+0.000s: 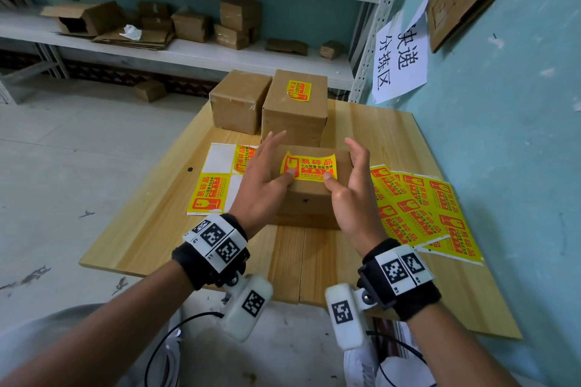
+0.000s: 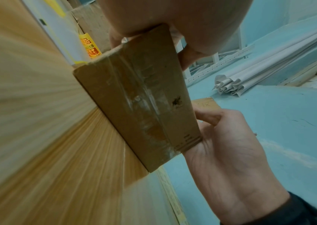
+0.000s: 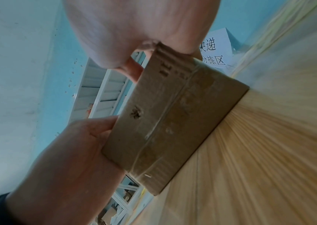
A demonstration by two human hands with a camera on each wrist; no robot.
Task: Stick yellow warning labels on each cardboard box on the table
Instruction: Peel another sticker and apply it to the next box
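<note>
1. Near box (image 1: 314, 185) sits at table (image 1: 163, 239) centre, between both hands
2. L hand (image 1: 264, 179) & R hand (image 1: 352, 188): fingers spread, nothing gripped, thumbs pressing near edge of label (image 1: 309, 165) on box top
3. Label yellow w/ red print, far-left corner curled up
4. Far boxes: right box (image 1: 295, 107) labelled, left box (image 1: 240, 100) bare

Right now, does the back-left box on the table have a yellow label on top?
No. The back-left box has a bare brown top; the yellow label sits on the box beside it.
</note>
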